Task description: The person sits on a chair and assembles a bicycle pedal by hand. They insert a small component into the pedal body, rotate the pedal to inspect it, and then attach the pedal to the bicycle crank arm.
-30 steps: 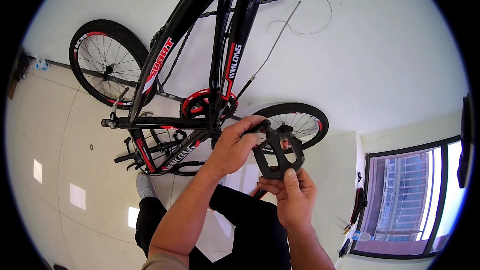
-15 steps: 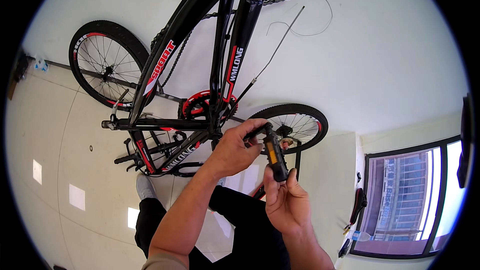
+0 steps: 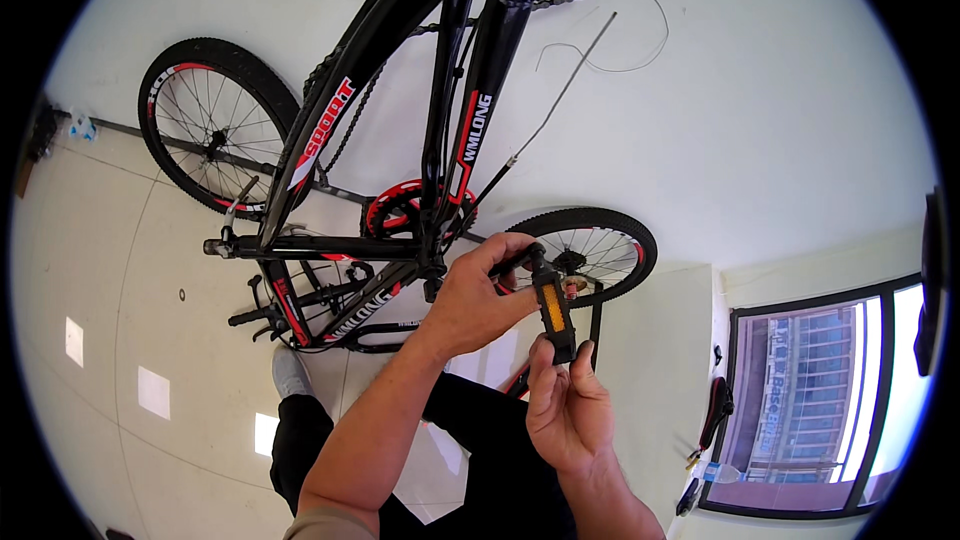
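Note:
A black bicycle pedal (image 3: pixel 564 348) with an orange reflector stands lengthwise between my two hands. My right hand (image 3: pixel 572 410) is closed on its lower end, with the fingertips and thumb pinching it. My left hand (image 3: pixel 475 305) wraps round a black crank arm (image 3: pixel 516 262) at the pedal's upper end; part of that arm is hidden by the fingers. Just behind and to the left is the black bicycle frame (image 3: pixel 322 135) with red and white markings. A red and black chainring (image 3: pixel 376 212) sits low on the frame.
Two loose-looking wheels, a left wheel (image 3: pixel 165 155) and a right wheel (image 3: pixel 640 230), rest by the white wall. A bare cable (image 3: pixel 565 85) sticks up from the frame. Handlebars (image 3: pixel 255 315) lie near the tiled floor. A plastic bottle (image 3: pixel 722 472) stands by the window at right.
The pedal has turned, so its orange reflector shows more fully. My right hand has shifted slightly left with it, while my left hand keeps its hold on the crank arm.

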Demonstrator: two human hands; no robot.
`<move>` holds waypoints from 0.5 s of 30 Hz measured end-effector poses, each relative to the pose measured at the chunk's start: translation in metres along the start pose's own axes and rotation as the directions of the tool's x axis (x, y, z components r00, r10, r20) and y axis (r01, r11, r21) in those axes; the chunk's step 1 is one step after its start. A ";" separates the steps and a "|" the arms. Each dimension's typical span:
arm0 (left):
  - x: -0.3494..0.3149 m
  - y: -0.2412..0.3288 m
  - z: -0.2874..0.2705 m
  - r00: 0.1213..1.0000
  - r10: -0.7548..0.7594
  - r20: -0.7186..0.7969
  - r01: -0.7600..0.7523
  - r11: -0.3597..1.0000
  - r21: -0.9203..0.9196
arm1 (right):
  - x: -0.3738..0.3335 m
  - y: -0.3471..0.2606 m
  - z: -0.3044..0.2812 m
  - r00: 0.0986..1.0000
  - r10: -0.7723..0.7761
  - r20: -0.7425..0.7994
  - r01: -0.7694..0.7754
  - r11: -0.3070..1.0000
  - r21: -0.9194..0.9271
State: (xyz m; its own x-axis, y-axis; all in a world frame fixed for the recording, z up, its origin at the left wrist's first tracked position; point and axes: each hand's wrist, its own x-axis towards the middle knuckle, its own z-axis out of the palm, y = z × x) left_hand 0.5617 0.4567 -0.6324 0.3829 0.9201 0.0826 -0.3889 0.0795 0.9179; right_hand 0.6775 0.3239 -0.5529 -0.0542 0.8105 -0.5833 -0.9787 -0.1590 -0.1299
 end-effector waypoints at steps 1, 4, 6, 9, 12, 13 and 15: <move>0.000 -0.001 0.001 1.000 0.007 -0.010 -0.006 1.000 0.012 | -0.001 -0.002 -0.004 1.000 0.005 -0.001 -0.005 0.998 -0.058; -0.001 0.000 0.002 1.000 0.009 -0.029 -0.007 0.999 0.043 | -0.007 0.003 0.009 0.994 -0.053 -0.095 0.009 0.909 -0.416; -0.002 0.001 0.001 0.999 -0.014 -0.031 0.015 0.998 0.056 | -0.008 0.009 0.011 0.958 -0.276 -0.075 0.148 0.706 -0.693; -0.001 -0.001 0.003 1.000 0.008 -0.027 -0.007 0.998 0.066 | -0.005 0.012 0.002 0.761 -0.565 0.320 0.394 0.010 -0.919; 0.000 -0.001 0.004 0.998 -0.001 -0.066 0.006 0.997 0.078 | 0.008 0.005 0.006 0.678 -0.388 0.624 0.384 -0.537 -0.751; 0.000 -0.001 0.003 0.998 -0.006 -0.060 0.009 0.999 0.051 | 0.008 0.005 0.007 0.686 -0.375 0.623 0.375 -0.552 -0.745; -0.001 0.001 -0.001 0.999 -0.015 -0.049 0.015 1.000 -0.002 | 0.009 0.005 0.009 0.703 -0.346 0.621 0.360 -0.581 -0.730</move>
State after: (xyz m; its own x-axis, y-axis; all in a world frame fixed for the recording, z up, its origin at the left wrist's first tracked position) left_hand 0.5609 0.4565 -0.6322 0.3467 0.9366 0.0498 -0.3850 0.0937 0.9182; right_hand 0.6703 0.3356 -0.5511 0.1777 0.9750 0.1334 0.6936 -0.0279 -0.7199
